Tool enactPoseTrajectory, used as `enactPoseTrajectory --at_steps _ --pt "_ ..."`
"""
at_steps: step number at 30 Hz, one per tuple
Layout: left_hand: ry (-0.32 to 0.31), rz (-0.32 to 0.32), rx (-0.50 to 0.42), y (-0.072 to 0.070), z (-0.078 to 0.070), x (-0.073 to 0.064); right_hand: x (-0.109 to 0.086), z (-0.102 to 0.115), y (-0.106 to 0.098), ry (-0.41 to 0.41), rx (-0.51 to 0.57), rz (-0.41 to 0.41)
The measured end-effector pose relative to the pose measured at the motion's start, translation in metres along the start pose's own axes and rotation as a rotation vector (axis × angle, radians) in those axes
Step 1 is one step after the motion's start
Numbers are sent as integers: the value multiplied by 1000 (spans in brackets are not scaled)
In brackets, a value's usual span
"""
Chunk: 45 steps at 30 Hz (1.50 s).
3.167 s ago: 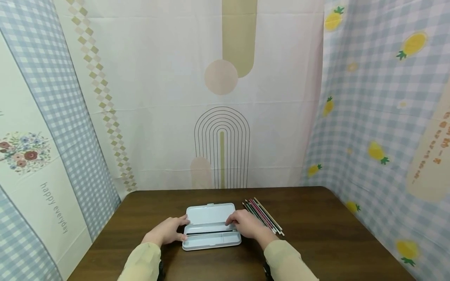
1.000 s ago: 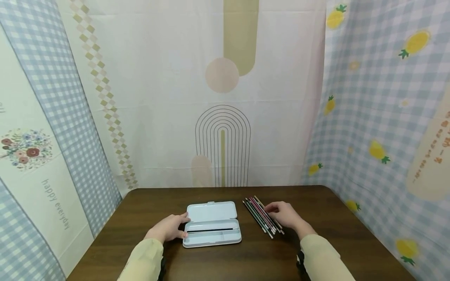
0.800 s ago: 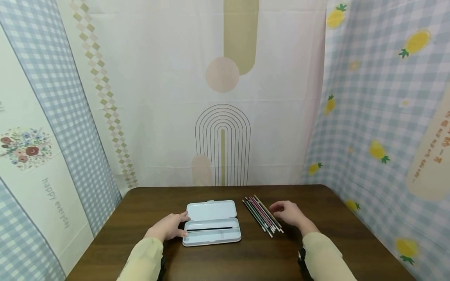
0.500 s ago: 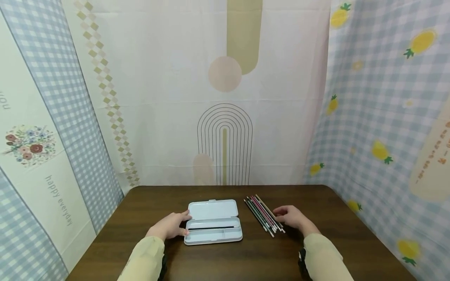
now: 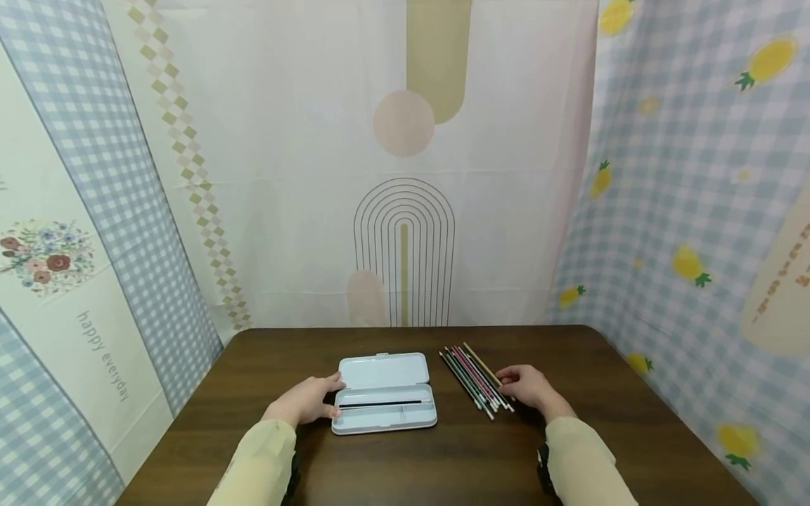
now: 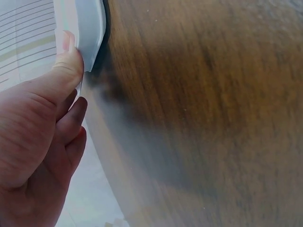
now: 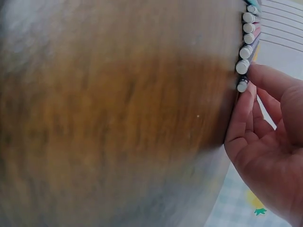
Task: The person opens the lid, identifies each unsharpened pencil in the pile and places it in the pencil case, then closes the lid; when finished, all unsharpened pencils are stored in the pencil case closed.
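An open pale blue pencil case (image 5: 384,421) lies on the table, its lid folded back. A long, thin, dark stick like a pencil (image 5: 386,403) lies lengthwise inside. My left hand (image 5: 306,400) holds the case's left end, thumb on the front tray and fingers by the lid; the left wrist view shows the thumb on the rim. Right of the case several pencils (image 5: 471,379) with white ends lie side by side, slanting. At their right edge my right hand (image 5: 530,386) pinches the outermost, yellowish pencil (image 5: 482,363) between thumb and fingers.
The dark wooden table (image 5: 380,471) has its far edge against a white patterned curtain (image 5: 285,211). A blue checked cloth with pineapples (image 5: 664,211) hangs on the right, another checked cloth (image 5: 133,176) on the left.
My right hand has left the pencil case and moved right to the pencils. The yellowish pencil has swung slightly apart from the others. My left hand stays on the case.
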<state>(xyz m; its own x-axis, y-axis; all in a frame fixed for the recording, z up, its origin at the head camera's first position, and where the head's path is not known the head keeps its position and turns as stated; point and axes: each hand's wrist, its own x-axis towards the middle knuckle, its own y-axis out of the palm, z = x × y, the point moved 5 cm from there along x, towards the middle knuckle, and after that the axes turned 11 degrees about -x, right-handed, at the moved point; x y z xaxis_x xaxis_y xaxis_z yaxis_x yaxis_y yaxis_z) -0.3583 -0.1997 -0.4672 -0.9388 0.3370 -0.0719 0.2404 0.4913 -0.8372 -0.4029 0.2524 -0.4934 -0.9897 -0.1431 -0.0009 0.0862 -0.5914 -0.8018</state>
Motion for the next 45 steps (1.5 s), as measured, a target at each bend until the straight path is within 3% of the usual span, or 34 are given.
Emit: enactPoseTrajectory --at_steps 14,22,28,39,45 --pt "-1 21 32 1 -2 5 4 -15 2 91 -56 -50" --pt "-3 78 102 -3 -1 0 -1 -11 4 116 -25 -55" --pt "54 107 27 -3 9 -3 2 -13 5 129 -19 -51" --pt "72 112 -35 -6 0 -11 -1 -13 4 126 -7 -51" --pt "104 142 -100 -1 24 -2 4 -11 2 114 -19 -53"
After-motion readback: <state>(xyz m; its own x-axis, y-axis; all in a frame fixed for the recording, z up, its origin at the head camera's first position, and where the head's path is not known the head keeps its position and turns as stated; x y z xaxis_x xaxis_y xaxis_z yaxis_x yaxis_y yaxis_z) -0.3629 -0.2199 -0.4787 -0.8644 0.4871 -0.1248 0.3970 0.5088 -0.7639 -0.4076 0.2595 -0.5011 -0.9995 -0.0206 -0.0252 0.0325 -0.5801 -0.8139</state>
